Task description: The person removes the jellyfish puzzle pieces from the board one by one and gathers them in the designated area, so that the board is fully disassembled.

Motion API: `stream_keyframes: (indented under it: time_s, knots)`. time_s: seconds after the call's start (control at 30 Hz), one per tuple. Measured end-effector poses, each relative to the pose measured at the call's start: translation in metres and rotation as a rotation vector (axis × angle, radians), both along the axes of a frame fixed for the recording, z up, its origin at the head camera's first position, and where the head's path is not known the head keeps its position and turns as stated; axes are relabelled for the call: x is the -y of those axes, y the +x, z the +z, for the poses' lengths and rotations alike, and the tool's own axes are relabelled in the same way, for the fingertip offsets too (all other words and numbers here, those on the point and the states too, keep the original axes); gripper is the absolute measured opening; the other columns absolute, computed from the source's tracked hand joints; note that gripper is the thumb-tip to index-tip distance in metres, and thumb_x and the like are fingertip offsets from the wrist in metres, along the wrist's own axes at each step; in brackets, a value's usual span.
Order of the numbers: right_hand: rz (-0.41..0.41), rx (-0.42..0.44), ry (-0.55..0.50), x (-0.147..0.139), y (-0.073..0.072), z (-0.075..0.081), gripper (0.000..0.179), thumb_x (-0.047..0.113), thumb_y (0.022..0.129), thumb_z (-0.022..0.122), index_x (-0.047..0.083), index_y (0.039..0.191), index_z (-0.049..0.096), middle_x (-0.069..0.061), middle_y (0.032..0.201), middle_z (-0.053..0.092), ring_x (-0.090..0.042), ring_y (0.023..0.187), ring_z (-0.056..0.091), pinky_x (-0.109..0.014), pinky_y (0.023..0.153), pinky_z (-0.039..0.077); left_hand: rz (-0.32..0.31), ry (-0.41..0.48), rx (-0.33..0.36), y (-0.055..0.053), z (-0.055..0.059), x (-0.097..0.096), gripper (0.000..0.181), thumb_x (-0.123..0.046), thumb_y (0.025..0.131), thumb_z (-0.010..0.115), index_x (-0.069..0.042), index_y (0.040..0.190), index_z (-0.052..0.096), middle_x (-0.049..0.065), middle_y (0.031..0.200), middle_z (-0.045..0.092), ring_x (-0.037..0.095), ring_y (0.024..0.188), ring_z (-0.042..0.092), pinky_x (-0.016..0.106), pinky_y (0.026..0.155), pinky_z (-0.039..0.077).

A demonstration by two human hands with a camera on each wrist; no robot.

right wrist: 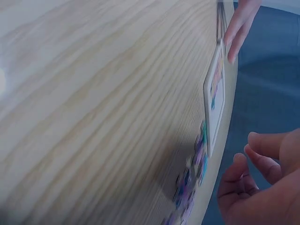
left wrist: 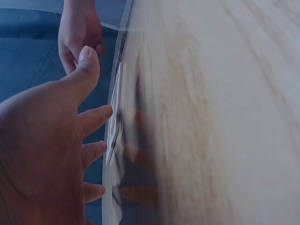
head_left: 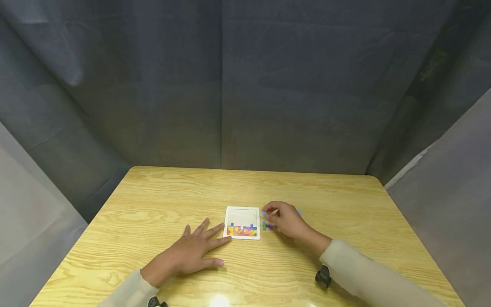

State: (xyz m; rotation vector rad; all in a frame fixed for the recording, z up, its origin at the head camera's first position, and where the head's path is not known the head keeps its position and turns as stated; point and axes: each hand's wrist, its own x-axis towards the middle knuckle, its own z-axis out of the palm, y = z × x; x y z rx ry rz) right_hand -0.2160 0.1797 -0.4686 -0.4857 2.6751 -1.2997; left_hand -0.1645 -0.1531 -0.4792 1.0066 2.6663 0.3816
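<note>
On the yellow wood-grain table (head_left: 176,192) lies a flat white square puzzle tray (head_left: 243,216), with one yellow-and-pink row of jigsaw pieces (head_left: 241,231) along its near side. The left hand (head_left: 192,252) is spread open, fingertips at the tray's left edge. The right hand (head_left: 287,219) bends its fingers over small green, purple and blue loose pieces (head_left: 264,226) at the tray's right; whether it pinches one, I cannot tell, because the fingers perhaps hide it. Careless fingertips could scatter these pieces, and a push on the tray could loosen the row.

The tabletop (head_left: 326,194) looks like glossy, grained wood, the curtain (head_left: 307,94) matt cloth, the puzzle tray (head_left: 243,214) smooth.
</note>
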Motion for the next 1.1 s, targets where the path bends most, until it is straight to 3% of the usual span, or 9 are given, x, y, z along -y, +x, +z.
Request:
stream_keyframes:
  time_s: [0.13, 0.33, 0.53, 0.73, 0.87, 0.97, 1.1]
  knots:
    - [0.023, 0.017, -0.009, 0.013, -0.001, 0.000, 0.021, 0.005, 0.101, 0.066, -0.001, 0.121, 0.068, -0.011, 0.110, 0.067, -0.029, 0.081, 0.065, -0.024, 0.061, 0.054, 0.005, 0.002, 0.002, 0.000, -0.001, 0.000, 0.072, -0.074, 0.098, 0.043, -0.040, 0.160, 0.036, 0.001, 0.173, 0.018, 0.049, 0.156, 0.008, 0.088, 0.104, 0.015]
    - [0.038, 0.002, 0.009, 0.032, -0.003, -0.004, 0.020, 0.007, 0.099, 0.069, 0.002, 0.119, 0.070, -0.008, 0.110, 0.068, -0.017, 0.078, 0.059, -0.025, 0.065, 0.052, 0.013, 0.000, 0.006, -0.001, -0.001, 0.000, 0.070, -0.073, 0.099, 0.042, -0.040, 0.160, 0.036, -0.002, 0.173, 0.018, 0.048, 0.156, 0.007, 0.088, 0.104, 0.014]
    - [0.087, 0.007, -0.001, 0.048, -0.003, -0.008, 0.022, 0.007, 0.099, 0.068, 0.000, 0.120, 0.069, -0.013, 0.115, 0.068, -0.014, 0.080, 0.061, -0.027, 0.071, 0.055, 0.002, 0.002, 0.004, -0.001, -0.002, 0.000, 0.070, -0.073, 0.099, 0.041, -0.038, 0.160, 0.037, -0.002, 0.173, 0.019, 0.050, 0.155, 0.008, 0.089, 0.103, 0.014]
    - [0.135, 0.011, -0.014, 0.062, -0.002, -0.012, 0.025, 0.003, 0.097, 0.069, -0.007, 0.120, 0.066, -0.018, 0.112, 0.065, -0.018, 0.075, 0.065, -0.021, 0.064, 0.055, 0.003, -0.001, 0.009, -0.001, -0.003, -0.001, 0.070, -0.073, 0.099, 0.040, -0.039, 0.160, 0.035, -0.003, 0.173, 0.019, 0.050, 0.156, 0.007, 0.089, 0.104, 0.013]
    - [0.125, -0.007, 0.041, 0.070, -0.001, -0.013, 0.028, 0.006, 0.094, 0.074, -0.004, 0.120, 0.068, -0.019, 0.118, 0.065, -0.023, 0.090, 0.064, -0.038, 0.084, 0.058, -0.003, 0.001, 0.002, -0.001, -0.004, -0.001, 0.070, -0.073, 0.100, 0.039, -0.039, 0.161, 0.035, -0.003, 0.173, 0.019, 0.050, 0.155, 0.007, 0.089, 0.103, 0.014]
    - [0.116, -0.033, 0.109, 0.075, -0.001, -0.016, 0.030, 0.011, 0.091, 0.079, -0.001, 0.118, 0.071, -0.015, 0.118, 0.067, -0.028, 0.104, 0.062, -0.052, 0.098, 0.053, -0.004, 0.004, -0.001, -0.001, -0.004, -0.001, 0.070, -0.073, 0.099, 0.039, -0.038, 0.160, 0.035, -0.002, 0.173, 0.019, 0.051, 0.155, 0.008, 0.089, 0.102, 0.015]
    - [0.111, -0.063, 0.199, 0.079, -0.002, -0.022, 0.032, 0.018, 0.089, 0.082, 0.004, 0.116, 0.073, -0.009, 0.113, 0.068, -0.024, 0.104, 0.061, -0.048, 0.097, 0.054, -0.003, 0.006, 0.004, -0.001, -0.002, -0.001, 0.070, -0.073, 0.099, 0.040, -0.038, 0.160, 0.036, -0.002, 0.172, 0.020, 0.051, 0.155, 0.009, 0.089, 0.102, 0.016]
